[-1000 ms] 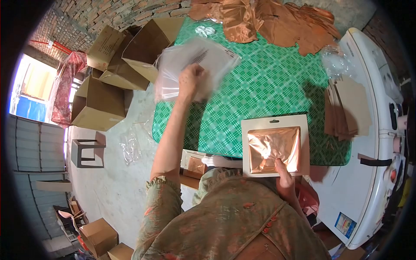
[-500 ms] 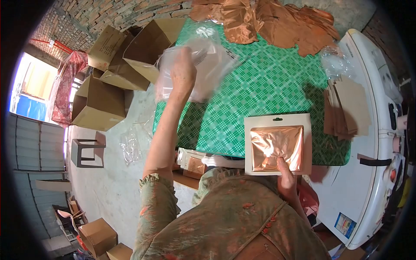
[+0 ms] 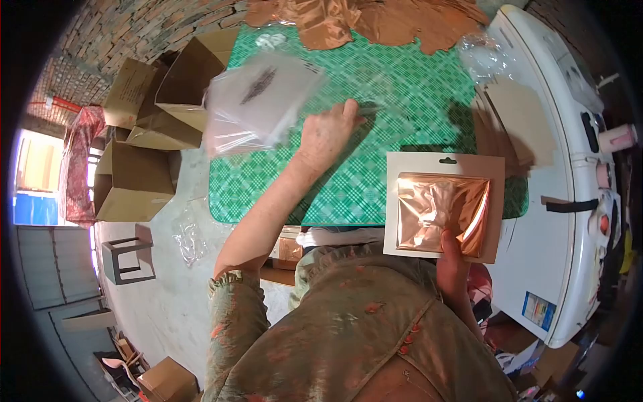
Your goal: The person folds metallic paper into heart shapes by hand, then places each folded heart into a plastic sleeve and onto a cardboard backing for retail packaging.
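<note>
My left hand (image 3: 329,132) is closed over the green table, pinching the edge of a clear plastic bag (image 3: 395,124) that trails to the right, blurred and hard to see against the cloth. Left of it lies a pile of clear plastic bags (image 3: 251,100) with dark print on top. With my right hand (image 3: 453,258) I grip a white card package (image 3: 497,201) by its lower edge, thumb on the front. Shiny copper foil (image 3: 429,208) fills its square middle, and a hang hole is cut near the top.
Crumpled copper foil sheets (image 3: 382,23) lie along the table's far edge. Flat cards (image 3: 516,124) are stacked at the right, beside a white appliance (image 3: 569,134). Open cardboard boxes (image 3: 134,177) stand at the left. A small dark stool (image 3: 128,258) is on the floor.
My left hand has moved right, off the bag pile, drawing a clear bag with it. My right hand still holds the package. The whole view has shifted slightly.
</note>
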`<action>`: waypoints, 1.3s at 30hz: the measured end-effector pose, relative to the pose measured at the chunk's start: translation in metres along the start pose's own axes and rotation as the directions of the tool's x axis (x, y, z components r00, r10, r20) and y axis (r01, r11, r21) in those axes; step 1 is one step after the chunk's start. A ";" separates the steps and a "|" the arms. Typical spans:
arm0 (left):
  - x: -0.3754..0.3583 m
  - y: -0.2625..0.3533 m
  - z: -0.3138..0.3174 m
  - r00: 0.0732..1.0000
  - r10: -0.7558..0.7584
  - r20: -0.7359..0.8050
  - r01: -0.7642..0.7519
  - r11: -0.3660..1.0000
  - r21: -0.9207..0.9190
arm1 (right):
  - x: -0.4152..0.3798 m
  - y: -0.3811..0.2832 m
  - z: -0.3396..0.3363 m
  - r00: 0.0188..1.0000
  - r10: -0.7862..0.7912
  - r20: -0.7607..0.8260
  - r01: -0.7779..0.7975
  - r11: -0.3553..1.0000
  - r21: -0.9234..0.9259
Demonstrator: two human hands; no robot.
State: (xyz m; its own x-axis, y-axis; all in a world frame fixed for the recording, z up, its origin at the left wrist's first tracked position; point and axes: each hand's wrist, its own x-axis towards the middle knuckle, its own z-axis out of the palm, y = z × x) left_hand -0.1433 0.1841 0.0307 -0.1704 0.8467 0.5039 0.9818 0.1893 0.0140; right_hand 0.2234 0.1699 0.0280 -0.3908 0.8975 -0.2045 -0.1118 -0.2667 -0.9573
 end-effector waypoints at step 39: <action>-0.023 0.081 -0.021 0.986 0.029 0.162 0.031 0.935 -0.352 | 0.045 -0.017 0.003 0.854 0.455 0.252 -0.412 0.888 -0.205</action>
State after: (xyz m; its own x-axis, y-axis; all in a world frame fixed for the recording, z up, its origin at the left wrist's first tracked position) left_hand -0.0580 0.1697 0.0380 -0.1536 0.9211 0.3579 0.9427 0.0280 0.3326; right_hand 0.2052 0.2133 0.0353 -0.6147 0.5570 -0.5585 0.2493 -0.5346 -0.8075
